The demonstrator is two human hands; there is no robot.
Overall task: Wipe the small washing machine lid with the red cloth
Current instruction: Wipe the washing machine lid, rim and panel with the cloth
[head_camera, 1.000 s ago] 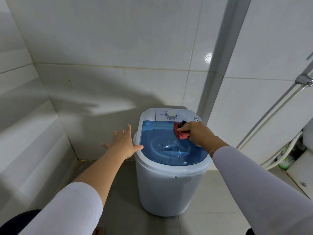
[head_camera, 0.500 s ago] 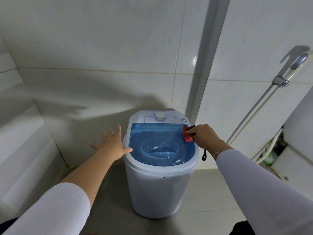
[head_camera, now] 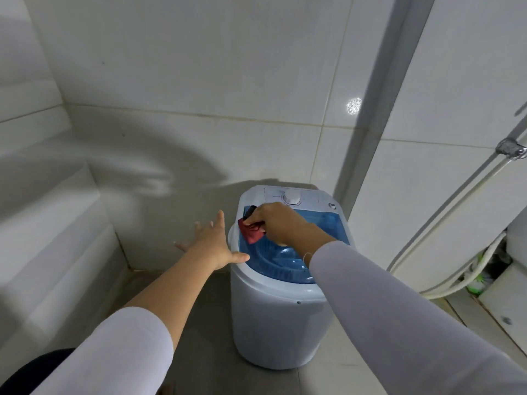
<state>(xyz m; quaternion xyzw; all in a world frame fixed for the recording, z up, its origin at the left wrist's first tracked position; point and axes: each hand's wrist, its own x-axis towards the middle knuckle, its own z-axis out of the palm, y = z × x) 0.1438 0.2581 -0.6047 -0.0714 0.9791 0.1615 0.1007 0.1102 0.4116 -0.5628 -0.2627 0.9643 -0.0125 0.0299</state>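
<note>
A small white washing machine [head_camera: 273, 317] stands on the floor in a tiled corner, with a see-through blue lid [head_camera: 328, 226] and a white dial [head_camera: 291, 198] at its back. My right hand [head_camera: 278, 222] presses a crumpled red cloth [head_camera: 251, 232] onto the lid's back-left corner. My left hand [head_camera: 212, 246] is spread flat, fingers apart, with its thumb resting on the machine's left rim. My right forearm hides the lid's middle.
White tiled walls close in behind and to the left. On the right a hose [head_camera: 456, 277] hangs below a metal fitting [head_camera: 512, 148], and a white fixture [head_camera: 507, 286] sits low in the corner. Grey floor [head_camera: 199, 349] lies in front of the machine.
My right hand has carried the red cloth across the lid from its right edge to its back-left corner. My left hand has stayed at the left rim. The view has shifted left.
</note>
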